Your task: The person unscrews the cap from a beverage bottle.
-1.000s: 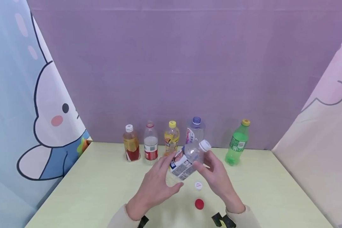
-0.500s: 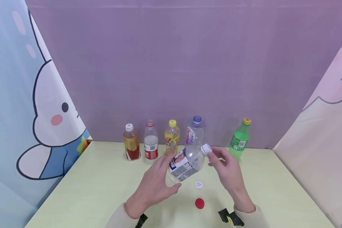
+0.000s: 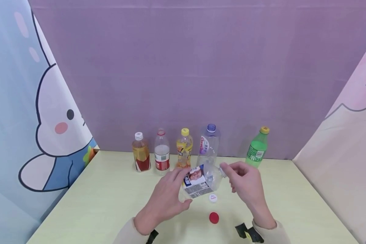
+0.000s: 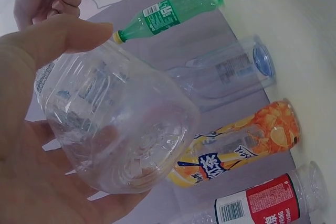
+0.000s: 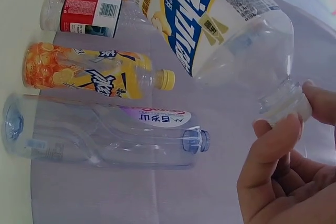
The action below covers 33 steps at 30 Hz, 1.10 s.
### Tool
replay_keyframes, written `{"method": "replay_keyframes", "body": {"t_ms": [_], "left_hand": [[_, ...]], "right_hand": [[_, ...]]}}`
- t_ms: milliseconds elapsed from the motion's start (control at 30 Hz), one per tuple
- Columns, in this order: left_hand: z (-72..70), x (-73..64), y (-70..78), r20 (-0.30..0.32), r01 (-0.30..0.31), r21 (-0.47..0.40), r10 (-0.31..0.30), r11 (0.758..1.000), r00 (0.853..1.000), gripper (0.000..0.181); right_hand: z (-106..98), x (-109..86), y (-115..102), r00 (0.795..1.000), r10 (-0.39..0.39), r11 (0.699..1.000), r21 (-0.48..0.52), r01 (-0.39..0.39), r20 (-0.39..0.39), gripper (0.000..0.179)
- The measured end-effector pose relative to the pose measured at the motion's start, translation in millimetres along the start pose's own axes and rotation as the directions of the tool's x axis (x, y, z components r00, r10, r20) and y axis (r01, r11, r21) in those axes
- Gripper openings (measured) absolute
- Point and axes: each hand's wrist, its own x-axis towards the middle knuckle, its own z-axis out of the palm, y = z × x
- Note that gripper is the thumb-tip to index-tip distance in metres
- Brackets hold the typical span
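Observation:
A clear plastic bottle (image 3: 198, 184) with a white and blue label is tilted above the table, its neck pointing right. My left hand (image 3: 163, 200) grips it around the lower body; in the left wrist view the bottle's base faces the camera. At the neck, my right hand (image 3: 247, 184) pinches the white cap (image 5: 294, 109) between thumb and fingers. That cap is mostly hidden by the fingertips in the head view. On the table beneath lie a loose white cap (image 3: 212, 198) and a red cap (image 3: 214, 218).
Along the back stand an amber drink bottle (image 3: 141, 157), a red-labelled bottle (image 3: 162, 159), a yellow-capped orange tea bottle (image 3: 184, 149) and an uncapped bluish bottle (image 3: 209, 144). Farther right is a green bottle (image 3: 257, 149). A purple curtain (image 3: 183, 67) hangs behind.
My right hand has shifted right, from the bottle's shoulder to its cap. The bottle has tipped lower at the neck end. My left hand has kept its grip almost in place.

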Motion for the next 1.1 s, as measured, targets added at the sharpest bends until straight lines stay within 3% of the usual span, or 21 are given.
{"method": "replay_keyframes", "body": {"t_ms": [367,467,633,900,1100], "left_hand": [[-0.7,-0.2,-3.6,-0.038,-0.043,0.072,0.046,0.996,0.998,0.091],[-1.6,-0.2,-4.0,-0.015,-0.039,0.051,0.039,0.998,0.999,0.091],[-2.5,0.4,-4.9,0.031,-0.017,0.011,0.016,1.0,0.999,0.091],[-7.1,-0.1,-8.5,0.006,-0.02,0.022,0.02,1.0,1.0,0.089],[-7.1,0.4,-9.6,-0.008,-0.027,0.046,0.027,0.999,1.0,0.09]], "right_hand": [[1.4,1.1,6.9,0.98,-0.192,0.98,-0.038,0.194,0.054,0.014],[0.7,0.7,8.3,0.968,-0.236,0.969,-0.05,0.24,0.082,0.012],[-3.1,2.1,10.8,0.941,-0.303,0.947,-0.065,0.315,0.149,0.015],[-7.2,1.6,10.6,0.881,-0.419,0.892,-0.084,0.445,0.223,0.024],[-7.2,0.6,10.2,0.89,-0.404,0.902,-0.072,0.426,0.211,0.025]]}}
